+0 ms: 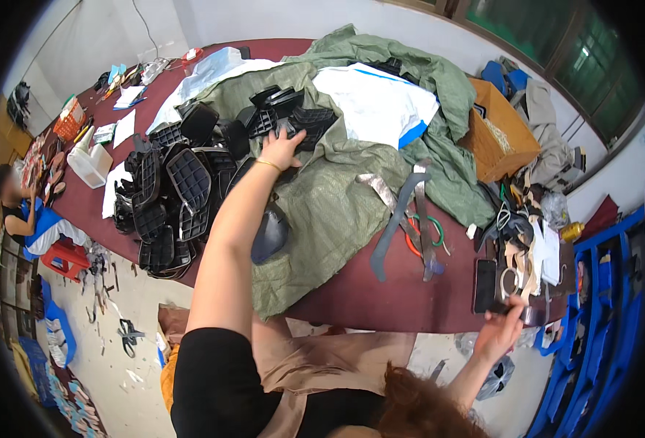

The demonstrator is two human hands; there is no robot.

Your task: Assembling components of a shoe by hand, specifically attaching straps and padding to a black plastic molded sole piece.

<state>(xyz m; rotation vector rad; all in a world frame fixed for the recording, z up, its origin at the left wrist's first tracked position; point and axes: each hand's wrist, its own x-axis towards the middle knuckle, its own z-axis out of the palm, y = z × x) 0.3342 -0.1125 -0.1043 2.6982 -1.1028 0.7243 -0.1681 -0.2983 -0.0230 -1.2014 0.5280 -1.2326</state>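
My left arm stretches forward across the table. Its hand point(282, 150) rests with fingers spread on a heap of black moulded pieces point(311, 120) with gridded, ribbed undersides, lying on a green woven sack point(337, 212). More such black pieces point(190, 179) are piled to the left of my forearm. A single smooth dark piece point(270, 237) lies just right of that arm. At the table's right front edge, my right hand point(503, 330) is closed around a small dark object point(530, 315) with a shiny end; its kind is unclear. A black phone point(484, 285) lies beside it.
Scissors with red and green handles point(436, 228) and grey strips point(394, 226) lie on the maroon table point(359, 299). A cardboard box point(494, 139) stands back right, a blue rack point(596, 306) at right. Another person point(23, 212) sits far left, near a white container point(90, 164).
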